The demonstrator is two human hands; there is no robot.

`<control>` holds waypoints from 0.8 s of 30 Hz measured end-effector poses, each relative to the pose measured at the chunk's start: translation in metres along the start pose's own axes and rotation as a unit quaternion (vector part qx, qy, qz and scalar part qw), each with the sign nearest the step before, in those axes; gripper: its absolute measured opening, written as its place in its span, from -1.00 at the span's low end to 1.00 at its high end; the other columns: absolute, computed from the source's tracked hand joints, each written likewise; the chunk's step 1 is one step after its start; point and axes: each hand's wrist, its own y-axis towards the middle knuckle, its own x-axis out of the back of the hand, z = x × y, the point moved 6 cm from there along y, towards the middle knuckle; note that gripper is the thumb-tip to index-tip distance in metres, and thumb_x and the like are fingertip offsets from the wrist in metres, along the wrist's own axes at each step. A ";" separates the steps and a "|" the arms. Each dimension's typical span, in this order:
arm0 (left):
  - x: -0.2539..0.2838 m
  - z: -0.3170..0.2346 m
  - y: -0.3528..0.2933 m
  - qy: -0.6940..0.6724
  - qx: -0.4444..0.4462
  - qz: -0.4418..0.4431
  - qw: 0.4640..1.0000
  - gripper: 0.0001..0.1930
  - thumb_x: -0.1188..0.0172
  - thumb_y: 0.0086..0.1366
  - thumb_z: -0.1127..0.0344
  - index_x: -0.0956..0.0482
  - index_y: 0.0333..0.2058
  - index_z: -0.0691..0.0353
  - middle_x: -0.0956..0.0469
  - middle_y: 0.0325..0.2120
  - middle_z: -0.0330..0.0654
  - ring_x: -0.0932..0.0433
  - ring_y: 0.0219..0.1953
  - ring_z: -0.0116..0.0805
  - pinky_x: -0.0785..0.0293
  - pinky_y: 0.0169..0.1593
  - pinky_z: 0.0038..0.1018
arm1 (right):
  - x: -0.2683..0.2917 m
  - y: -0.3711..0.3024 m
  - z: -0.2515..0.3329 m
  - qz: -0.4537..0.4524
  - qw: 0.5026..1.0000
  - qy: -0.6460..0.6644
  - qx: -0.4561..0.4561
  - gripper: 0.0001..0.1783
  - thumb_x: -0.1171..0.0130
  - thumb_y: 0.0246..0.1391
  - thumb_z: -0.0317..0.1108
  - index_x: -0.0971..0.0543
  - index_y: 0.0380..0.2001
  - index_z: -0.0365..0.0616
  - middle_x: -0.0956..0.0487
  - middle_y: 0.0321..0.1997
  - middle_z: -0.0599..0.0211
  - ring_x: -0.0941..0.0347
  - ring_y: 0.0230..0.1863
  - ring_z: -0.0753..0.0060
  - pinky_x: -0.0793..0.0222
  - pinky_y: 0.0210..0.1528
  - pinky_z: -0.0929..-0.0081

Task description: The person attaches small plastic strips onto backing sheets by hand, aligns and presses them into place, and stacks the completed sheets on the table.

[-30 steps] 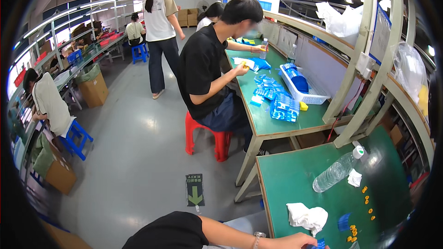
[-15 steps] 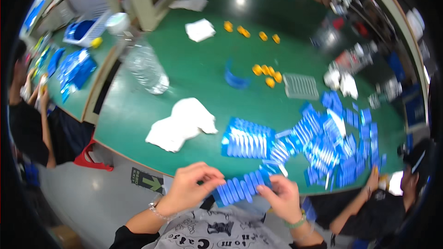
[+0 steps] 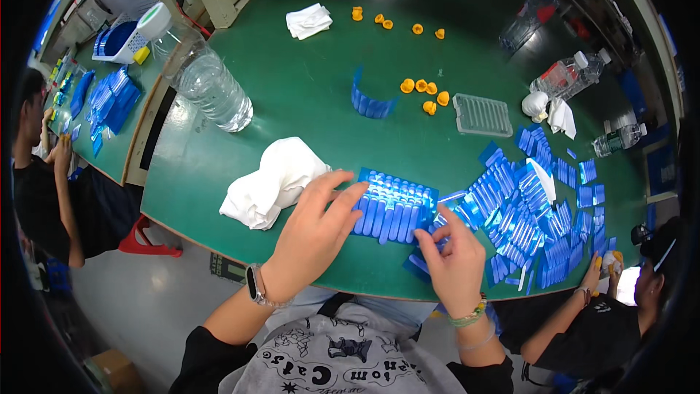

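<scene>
Across the near part of the green table, a stack of blue strip sheets (image 3: 399, 188) lies flat, with a row of rounded blue strips (image 3: 386, 220) on its near half. My left hand (image 3: 312, 232) is at the stack's left edge, fingers stretched and apart, fingertips against the strips. On the other side, my right hand (image 3: 458, 252) has thumb and forefinger spread, the thumb tip by the row's lower right end. Neither hand visibly grips anything. A heap of blue strip pieces (image 3: 521, 211) lies to the right.
A crumpled white cloth (image 3: 273, 182) lies left of the stack, a large water bottle (image 3: 208, 87) behind it. Farther back are a curved blue strip piece (image 3: 373, 103), several yellow caps (image 3: 423, 87) and a clear ribbed tray (image 3: 483, 115). Co-workers sit at both sides.
My hands have moved forward from near my body to the stack. The row of blue strips they held now lies on the stack, and the fingers have spread.
</scene>
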 end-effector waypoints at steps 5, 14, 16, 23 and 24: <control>0.008 -0.001 0.002 0.021 -0.042 0.049 0.998 -0.42 -0.38 -0.01 0.36 -0.43 0.04 0.22 -0.40 0.03 -0.08 -0.34 0.11 -0.03 -0.36 0.08 -0.20 | 0.013 0.015 0.019 0.012 0.995 -0.076 0.067 -0.35 -0.46 -0.26 -0.26 -0.50 -0.01 -0.12 -0.42 -0.28 0.28 -0.36 -0.33 0.28 -0.30 -0.38 0.40; -0.009 -0.004 0.006 0.030 -0.046 0.167 0.984 -0.20 -0.40 -0.04 0.16 -0.28 0.21 0.11 -0.40 0.08 -0.21 -0.24 0.22 -0.17 -0.08 0.10 -0.26 | -0.017 0.036 0.042 0.149 0.963 -0.108 0.198 -0.25 -0.47 -0.41 -0.14 -0.52 -0.02 -0.10 -0.31 0.17 0.27 -0.17 0.03 0.12 -0.08 0.03 0.21; -0.010 -0.003 0.005 0.037 -0.053 0.165 0.984 -0.22 -0.40 -0.05 0.17 -0.30 0.20 0.10 -0.43 0.05 -0.22 -0.26 0.20 -0.20 -0.09 0.10 -0.24 | -0.018 0.036 0.040 0.147 0.961 -0.113 0.205 -0.27 -0.46 -0.41 -0.14 -0.53 -0.04 -0.09 -0.32 0.16 0.28 -0.17 0.03 0.14 -0.08 0.03 0.22; -0.008 -0.001 0.006 0.023 -0.062 0.153 0.986 -0.25 -0.41 -0.05 0.22 -0.32 0.17 0.08 -0.46 0.02 -0.24 -0.28 0.19 -0.20 -0.08 0.10 -0.25 | -0.017 0.040 0.040 0.141 0.963 -0.105 0.204 -0.32 -0.46 -0.40 -0.16 -0.55 -0.06 -0.03 -0.35 0.14 0.33 -0.19 0.01 0.18 -0.07 0.00 0.25; -0.007 -0.001 0.006 0.007 -0.063 0.147 0.987 -0.25 -0.42 -0.05 0.23 -0.33 0.17 0.07 -0.46 0.02 -0.24 -0.27 0.19 -0.19 -0.07 0.13 -0.24 | -0.017 0.041 0.039 0.142 0.963 -0.105 0.203 -0.32 -0.46 -0.40 -0.16 -0.55 -0.06 -0.03 -0.35 0.14 0.33 -0.19 0.01 0.18 -0.07 0.00 0.25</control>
